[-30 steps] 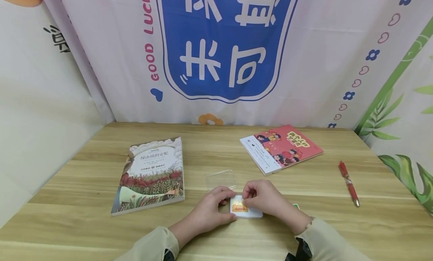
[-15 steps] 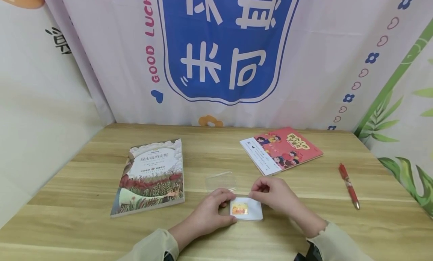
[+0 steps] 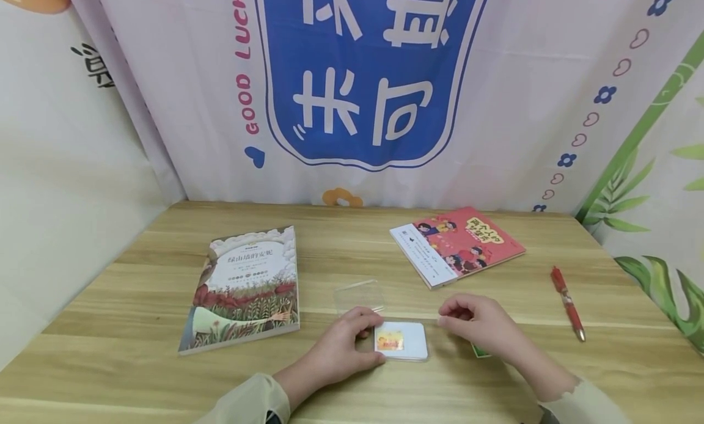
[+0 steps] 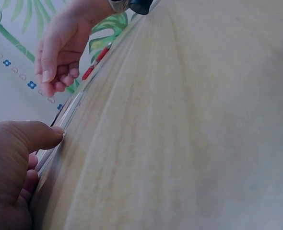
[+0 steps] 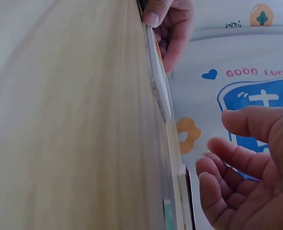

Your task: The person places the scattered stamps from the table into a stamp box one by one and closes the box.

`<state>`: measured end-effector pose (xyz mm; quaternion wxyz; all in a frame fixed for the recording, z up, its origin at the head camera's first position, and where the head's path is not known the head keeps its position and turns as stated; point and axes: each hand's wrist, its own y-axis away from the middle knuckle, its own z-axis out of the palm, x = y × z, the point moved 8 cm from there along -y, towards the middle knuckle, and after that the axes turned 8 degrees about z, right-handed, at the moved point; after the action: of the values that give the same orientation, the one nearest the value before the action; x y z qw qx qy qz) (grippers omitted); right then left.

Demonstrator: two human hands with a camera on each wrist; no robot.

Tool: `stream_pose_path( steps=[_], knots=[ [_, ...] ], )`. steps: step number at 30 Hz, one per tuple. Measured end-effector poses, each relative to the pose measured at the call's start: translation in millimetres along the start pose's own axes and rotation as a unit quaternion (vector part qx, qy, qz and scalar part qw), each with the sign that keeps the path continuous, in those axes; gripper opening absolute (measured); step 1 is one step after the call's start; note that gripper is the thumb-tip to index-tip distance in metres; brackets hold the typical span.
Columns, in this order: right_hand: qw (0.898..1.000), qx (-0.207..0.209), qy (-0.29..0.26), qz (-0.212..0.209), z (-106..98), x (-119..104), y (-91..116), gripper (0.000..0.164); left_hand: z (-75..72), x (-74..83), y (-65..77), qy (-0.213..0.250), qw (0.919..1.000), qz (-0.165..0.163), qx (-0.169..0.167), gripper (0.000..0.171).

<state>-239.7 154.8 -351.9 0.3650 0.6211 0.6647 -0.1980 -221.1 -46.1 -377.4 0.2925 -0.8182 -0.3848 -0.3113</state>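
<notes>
At the middle of the table (image 3: 137,381), well forward of its back edge, lies a flat white card stack (image 3: 415,338) with rounded corners. A yellow-and-orange printed patch (image 3: 389,341) marks the left part of its top face, and a thin clear rim shows along its front.

Left hand (image 3: 349,344): grasping. Thumb and fingers bracket the stack's left end, the thumb at the near corner and the index finger at the far corner. Right hand (image 3: 484,325): released. It is raised to the right of the stack, apart from it, with its fingers loosely bent; the right wrist view shows a gap between thumb and index finger.

A green item (image 3: 480,352) lies partly covered by the right hand in the head view; its nature cannot be determined. A clear plastic piece (image 3: 357,296) sits just beyond the left hand, on the back-edge side; whether the two touch cannot be confirmed.

Toward the table's left edge, an illustrated book (image 3: 242,286) lies flat, cover up. Nearer the back edge, right of centre, a pink book (image 3: 464,244) with a white band lies at an angle. A red pen (image 3: 568,303) rests toward the right edge, its silver end pointing to the near side. A printed cloth (image 3: 203,94) hangs behind the back edge.
</notes>
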Motion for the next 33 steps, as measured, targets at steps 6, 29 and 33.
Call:
stream_pose_path(
  steps=[6, 29, 33],
  knots=[
    [1.000, 0.008, 0.022, 0.020, -12, 19, 6, 0.023, -0.3, 0.2, -0.3, -0.004, 1.0000, 0.001, -0.001, 0.052],
    [0.998, 0.038, 0.054, 0.016, -23, 61, 17, 0.017, 2.0, -3.6, -0.1, -0.016, 0.9998, -0.011, -0.004, 0.049],
    [0.998, 0.045, 0.041, 0.016, -23, 63, 17, 0.012, 1.7, -3.4, 0.1, -0.016, 0.9997, -0.015, -0.004, 0.050]
  ],
)
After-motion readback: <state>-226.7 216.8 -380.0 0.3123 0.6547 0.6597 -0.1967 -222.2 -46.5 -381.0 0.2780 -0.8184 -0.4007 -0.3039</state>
